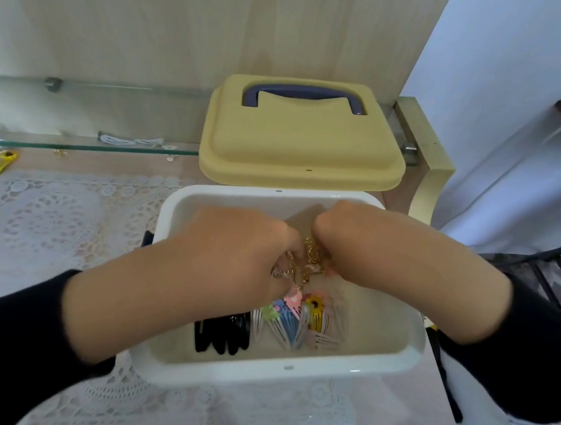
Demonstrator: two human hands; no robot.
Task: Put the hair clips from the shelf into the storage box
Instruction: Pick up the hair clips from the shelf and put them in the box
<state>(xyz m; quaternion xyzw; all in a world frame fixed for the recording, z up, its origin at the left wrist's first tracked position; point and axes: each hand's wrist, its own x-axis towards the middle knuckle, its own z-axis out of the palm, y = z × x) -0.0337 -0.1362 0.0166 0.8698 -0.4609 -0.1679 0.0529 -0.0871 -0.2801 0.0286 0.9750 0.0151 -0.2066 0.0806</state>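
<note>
The white storage box (410,341) stands open on the lace-covered table. Both my hands are inside it, over its middle. My left hand (234,249) and my right hand (365,244) together pinch a bunch of gold chain-like hair clips (305,262). Below them, on the box floor, lie black clips (222,337) and several pastel snap clips with flowers (296,320). On the glass shelf (73,146) at the left lie white clips (121,140). A yellow clip (1,165) lies under the shelf at the far left.
The box's yellow lid (299,145) with a dark blue handle leans behind the box against the wooden back panel. A white lace doily (49,217) covers the table. At the right, the table edge drops off toward a dark rack.
</note>
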